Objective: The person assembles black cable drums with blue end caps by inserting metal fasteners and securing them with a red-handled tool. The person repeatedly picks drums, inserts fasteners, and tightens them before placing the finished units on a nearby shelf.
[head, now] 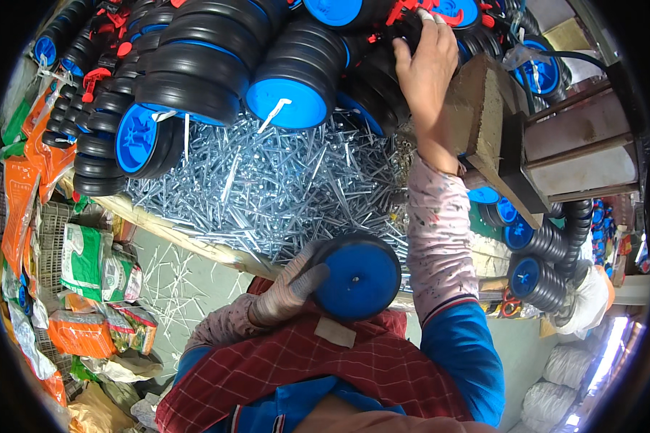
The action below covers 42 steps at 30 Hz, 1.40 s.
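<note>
My left hand (pixel 292 284), in a pale knit glove, grips the edge of a black-tyred wheel with a blue hub (pixel 352 276) in front of my apron. A small shiny spot shows at the hub's centre. Far forward, my right hand (pixel 430 65) reaches up among red plastic parts (pixel 411 11) and black pieces, with white coverings on some fingertips. Whether it has hold of one is hidden. Between the hands lies a heap of loose metal pins or bolts (pixel 281 184). Behind the heap, stacked black and blue wheels (pixel 287 103) are bound with white ties.
A wooden block on a machine frame (pixel 482 119) stands close beside my right forearm. More wheel stacks (pixel 536 281) and orange-handled scissors (pixel 510 304) are at right. Plastic bags (pixel 86 265) and a crate (pixel 51 233) stand at left. White strips (pixel 173 287) litter the floor.
</note>
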Available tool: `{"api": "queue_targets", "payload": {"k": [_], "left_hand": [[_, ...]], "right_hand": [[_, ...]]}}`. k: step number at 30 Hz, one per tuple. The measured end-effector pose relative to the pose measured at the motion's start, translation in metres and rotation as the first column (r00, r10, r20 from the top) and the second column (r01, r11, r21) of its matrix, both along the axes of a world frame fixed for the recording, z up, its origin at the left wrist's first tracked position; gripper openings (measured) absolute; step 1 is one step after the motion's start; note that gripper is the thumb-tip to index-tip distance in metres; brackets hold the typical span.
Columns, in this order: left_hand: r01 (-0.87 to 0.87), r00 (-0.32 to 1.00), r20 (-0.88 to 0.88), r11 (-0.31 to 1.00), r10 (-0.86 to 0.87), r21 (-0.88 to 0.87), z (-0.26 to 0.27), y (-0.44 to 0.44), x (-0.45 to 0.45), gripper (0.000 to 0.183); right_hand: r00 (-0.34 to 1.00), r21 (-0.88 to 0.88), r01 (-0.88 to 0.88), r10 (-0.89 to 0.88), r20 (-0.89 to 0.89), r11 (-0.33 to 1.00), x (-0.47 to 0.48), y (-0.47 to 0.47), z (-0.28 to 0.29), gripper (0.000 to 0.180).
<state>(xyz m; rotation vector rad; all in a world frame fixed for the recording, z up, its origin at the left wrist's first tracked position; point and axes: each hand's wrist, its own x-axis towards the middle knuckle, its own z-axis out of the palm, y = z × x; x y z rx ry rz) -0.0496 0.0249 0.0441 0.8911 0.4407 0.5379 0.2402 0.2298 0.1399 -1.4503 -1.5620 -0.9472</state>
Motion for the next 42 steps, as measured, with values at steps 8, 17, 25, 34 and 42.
{"api": "queue_targets", "payload": {"k": [8, 17, 25, 34, 42], "left_hand": [[0.186, 0.865, -0.386, 0.509, 0.321, 0.84, -0.013, -0.008, 0.012, 0.062], [0.215, 0.976, 0.059, 0.908, -0.208, -0.36, -0.015, 0.003, 0.004, 0.037], [0.225, 0.972, 0.168, 0.853, -0.164, -0.471, -0.003, 0.008, 0.029, 0.037], [0.341, 0.93, -0.161, 0.939, -0.329, 0.048, -0.035, 0.011, 0.029, 0.026], [0.389, 0.921, 0.028, 0.915, -0.389, -0.107, -0.021, 0.021, 0.049, 0.04]], "right_hand": [[0.864, -0.02, -0.3, 0.263, -0.429, 0.954, -0.044, -0.078, -0.026, 0.034], [-0.085, 0.04, -0.814, -0.051, -0.995, 0.58, -0.039, -0.238, -0.083, 0.03], [-0.074, 0.01, -0.814, -0.086, -0.994, 0.581, -0.025, -0.267, -0.083, 0.029], [0.399, -0.36, -0.897, 0.117, -0.91, 0.255, 0.016, -0.292, -0.08, 0.043], [0.355, -0.356, -0.929, -0.03, -0.935, 0.1, 0.025, -0.312, -0.093, 0.049]]}}
